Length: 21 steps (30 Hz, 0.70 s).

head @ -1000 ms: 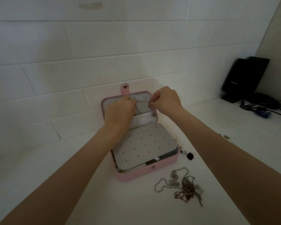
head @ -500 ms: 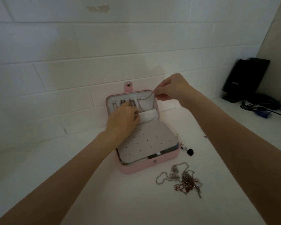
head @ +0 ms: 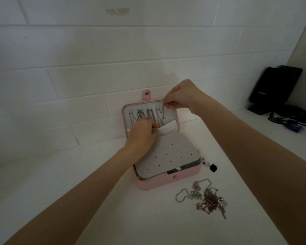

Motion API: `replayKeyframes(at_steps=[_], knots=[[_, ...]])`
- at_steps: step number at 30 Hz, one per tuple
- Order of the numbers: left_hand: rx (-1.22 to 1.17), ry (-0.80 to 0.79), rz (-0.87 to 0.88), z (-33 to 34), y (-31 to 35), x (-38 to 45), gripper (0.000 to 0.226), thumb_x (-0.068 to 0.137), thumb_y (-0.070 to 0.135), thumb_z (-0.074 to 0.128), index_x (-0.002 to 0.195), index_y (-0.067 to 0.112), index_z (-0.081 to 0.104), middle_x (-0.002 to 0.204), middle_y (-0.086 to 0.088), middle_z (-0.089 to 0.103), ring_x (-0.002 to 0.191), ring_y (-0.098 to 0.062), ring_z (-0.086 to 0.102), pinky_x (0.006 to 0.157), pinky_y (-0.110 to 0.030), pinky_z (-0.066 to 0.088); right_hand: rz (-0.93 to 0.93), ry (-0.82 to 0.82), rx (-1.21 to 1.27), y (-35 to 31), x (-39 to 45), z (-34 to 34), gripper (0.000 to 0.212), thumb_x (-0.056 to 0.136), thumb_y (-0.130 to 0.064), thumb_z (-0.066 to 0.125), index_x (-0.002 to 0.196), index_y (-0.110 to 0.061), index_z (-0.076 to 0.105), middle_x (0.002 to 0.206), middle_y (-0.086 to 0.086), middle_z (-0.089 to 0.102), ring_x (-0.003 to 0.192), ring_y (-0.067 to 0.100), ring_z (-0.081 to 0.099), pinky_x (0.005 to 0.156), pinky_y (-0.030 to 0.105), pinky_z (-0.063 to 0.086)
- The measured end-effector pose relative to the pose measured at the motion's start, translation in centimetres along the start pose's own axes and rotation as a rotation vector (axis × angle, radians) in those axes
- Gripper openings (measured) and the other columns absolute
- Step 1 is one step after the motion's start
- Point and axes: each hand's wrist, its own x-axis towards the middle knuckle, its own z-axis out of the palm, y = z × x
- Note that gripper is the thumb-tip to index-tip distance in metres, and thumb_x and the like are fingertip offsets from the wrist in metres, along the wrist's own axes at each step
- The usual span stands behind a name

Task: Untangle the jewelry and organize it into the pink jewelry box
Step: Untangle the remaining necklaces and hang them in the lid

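Several chains hang in the pink jewelry box (head: 170,182) lid; right hand (head: 181,97) pinches another necklace (head: 163,110), left hand (head: 142,134) pinches the pocket flap (head: 168,128) (a tangled pile (head: 205,198) waits nearer).

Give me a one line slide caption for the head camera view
Right hand pinches a thin chain at the pink jewelry box lid; left hand holds its pocket.

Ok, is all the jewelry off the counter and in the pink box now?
No, a tangled pile of chains lies on the counter beside the pink jewelry box.
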Motion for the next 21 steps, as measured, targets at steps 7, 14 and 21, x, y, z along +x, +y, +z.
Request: replayKeyframes(at_steps=[7,14,21], knots=[[-0.066,-0.019,0.004,0.1,0.8,-0.3,0.018,0.088,0.009,0.057,0.102,0.007,0.068,0.103,-0.007,0.063,0.09,-0.015,0.055,0.076,-0.02,0.039,-0.02,-0.017,-0.211,1.8,-0.2,0.5,0.014,0.076,0.003,0.07,0.088,0.01,0.067,0.075,0.021,0.067,0.065,0.026,0.064,0.076,0.037,0.058],[-0.061,0.007,-0.003,0.2,0.9,-0.3,0.015,0.087,0.009,0.057,0.098,0.008,0.067,0.101,-0.007,0.061,0.084,-0.013,0.05,0.071,-0.018,0.033,-0.199,-0.117,-0.542,3.2,-1.3,0.9,0.021,0.084,0.0,0.056,0.091,-0.011,0.073,0.08,0.004,0.065,0.071,0.015,0.056,0.065,0.015,0.047],[-0.113,0.08,0.002,-1.5,0.4,-0.4,0.013,0.089,0.011,0.054,0.097,0.011,0.065,0.083,0.005,0.054,0.076,-0.01,0.05,0.064,-0.016,0.031,-0.279,0.047,-0.596,4.6,-1.7,-0.2,0.021,0.089,-0.009,0.055,0.103,-0.009,0.071,0.106,0.007,0.068,0.098,0.02,0.061,0.077,0.018,0.04]])
